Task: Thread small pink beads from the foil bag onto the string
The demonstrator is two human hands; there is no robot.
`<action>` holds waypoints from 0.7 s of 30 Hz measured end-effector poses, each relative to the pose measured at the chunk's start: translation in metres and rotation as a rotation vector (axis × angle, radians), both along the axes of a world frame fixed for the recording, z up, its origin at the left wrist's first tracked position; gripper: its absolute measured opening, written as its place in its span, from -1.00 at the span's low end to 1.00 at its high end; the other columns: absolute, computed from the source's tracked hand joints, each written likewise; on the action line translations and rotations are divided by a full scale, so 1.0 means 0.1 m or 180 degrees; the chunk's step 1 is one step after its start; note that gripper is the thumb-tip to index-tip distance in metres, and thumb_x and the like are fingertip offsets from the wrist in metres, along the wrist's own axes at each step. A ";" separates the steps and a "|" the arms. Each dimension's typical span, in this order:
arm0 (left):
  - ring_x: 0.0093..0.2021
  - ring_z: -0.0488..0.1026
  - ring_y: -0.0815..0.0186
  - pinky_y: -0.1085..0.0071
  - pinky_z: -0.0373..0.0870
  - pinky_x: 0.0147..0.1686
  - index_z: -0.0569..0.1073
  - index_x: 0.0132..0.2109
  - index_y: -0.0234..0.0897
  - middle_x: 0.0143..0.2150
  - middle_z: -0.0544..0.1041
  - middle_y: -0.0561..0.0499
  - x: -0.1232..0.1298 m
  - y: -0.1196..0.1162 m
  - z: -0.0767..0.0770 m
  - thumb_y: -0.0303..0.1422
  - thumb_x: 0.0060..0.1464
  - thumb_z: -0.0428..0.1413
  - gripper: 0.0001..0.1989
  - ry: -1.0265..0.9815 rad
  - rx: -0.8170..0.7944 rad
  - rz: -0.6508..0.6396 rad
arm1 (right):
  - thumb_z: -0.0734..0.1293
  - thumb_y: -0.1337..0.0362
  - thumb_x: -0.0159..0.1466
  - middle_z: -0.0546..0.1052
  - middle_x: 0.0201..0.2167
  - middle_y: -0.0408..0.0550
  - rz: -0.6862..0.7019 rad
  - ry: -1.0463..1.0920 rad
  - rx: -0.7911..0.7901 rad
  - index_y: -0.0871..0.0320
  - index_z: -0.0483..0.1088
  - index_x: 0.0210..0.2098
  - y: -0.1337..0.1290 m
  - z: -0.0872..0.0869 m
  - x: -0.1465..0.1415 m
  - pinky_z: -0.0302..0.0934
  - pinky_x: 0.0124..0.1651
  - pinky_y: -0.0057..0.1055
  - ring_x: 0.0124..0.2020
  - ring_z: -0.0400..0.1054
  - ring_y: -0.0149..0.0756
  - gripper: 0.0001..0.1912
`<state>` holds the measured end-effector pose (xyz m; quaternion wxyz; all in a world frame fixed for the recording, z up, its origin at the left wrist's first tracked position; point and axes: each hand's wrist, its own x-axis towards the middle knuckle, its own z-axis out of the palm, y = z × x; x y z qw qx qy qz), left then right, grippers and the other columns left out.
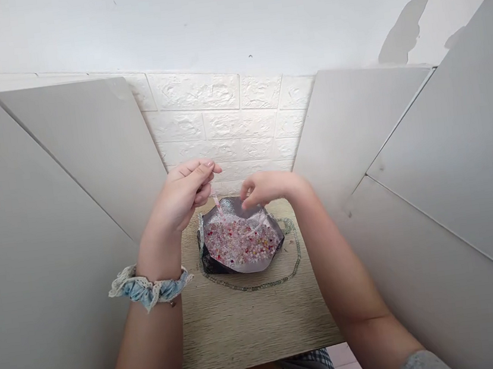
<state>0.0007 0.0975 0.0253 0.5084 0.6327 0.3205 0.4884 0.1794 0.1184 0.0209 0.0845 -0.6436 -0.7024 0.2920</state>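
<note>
Near the wooden table's back edge stands a dark pouch [206, 264] with a silvery lining, its mouth spread wide. Pink, red and clear beads [242, 242] fill it. My left hand [188, 191] is raised above the pouch's left side, thumb and forefinger pinched on the end of a short strand of pinkish beads [218, 205] that hangs down toward the pouch. Over the pouch's back right part is my right hand [269, 187], its fingers curled downward; what they hold, if anything, is too small to tell. A long greenish bead string [259, 287] loops around the pouch's front and right side.
The small wooden table [255, 327] has grey panels [84, 144] on the left and more panels [355, 117] on the right. A white brick-patterned wall [239, 122] rises behind it. A blue scrunchie [151, 290] is around my left wrist.
</note>
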 end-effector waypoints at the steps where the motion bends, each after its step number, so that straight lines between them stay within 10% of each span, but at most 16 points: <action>1: -0.73 -0.10 0.57 0.56 -0.19 -0.76 0.34 -0.45 -0.32 -0.67 0.02 0.15 0.02 0.00 -0.01 -0.27 -0.06 0.02 -0.82 0.0006 -0.0007 -0.0036 | 0.41 0.20 -0.17 0.45 -0.51 -0.16 0.0689 0.0286 -0.0007 0.08 0.42 -0.38 -0.11 -0.01 -0.07 0.16 -0.39 -0.44 -0.44 0.32 -0.35 -0.68; 7: -0.74 -0.11 0.58 0.58 -0.20 -0.77 0.33 -0.45 -0.31 -0.67 -0.05 0.16 0.11 -0.04 -0.01 -0.27 -0.03 -0.01 -0.81 0.0102 -0.0035 -0.0075 | 0.22 0.06 0.05 0.42 -0.46 -0.15 0.1465 0.0469 0.0357 0.14 0.34 -0.41 -0.28 -0.25 -0.29 0.11 -0.41 -0.47 -0.42 0.28 -0.38 -0.72; 16: -0.74 -0.14 0.63 0.55 -0.20 -0.79 0.32 -0.42 -0.31 -0.35 0.41 -0.02 0.09 -0.07 0.01 -0.24 -0.03 -0.02 -0.80 0.0307 -0.0004 0.0161 | 0.02 0.16 0.21 0.08 -0.72 -0.32 -0.0919 0.3109 0.1918 0.10 0.07 -0.42 -0.06 -0.40 0.20 0.14 -0.53 -0.56 -0.72 0.06 -0.54 -0.83; 21: -0.73 -0.15 0.63 0.54 -0.15 -0.78 0.32 -0.42 -0.31 -0.27 0.44 -0.04 0.12 -0.10 0.02 -0.22 -0.03 -0.03 -0.78 0.0385 -0.0019 0.0205 | -0.07 0.16 0.22 0.13 -0.63 -0.26 -0.2025 0.2403 0.2176 0.09 0.08 -0.36 0.05 -0.49 0.61 0.16 -0.48 -0.54 -0.66 0.05 -0.51 -0.79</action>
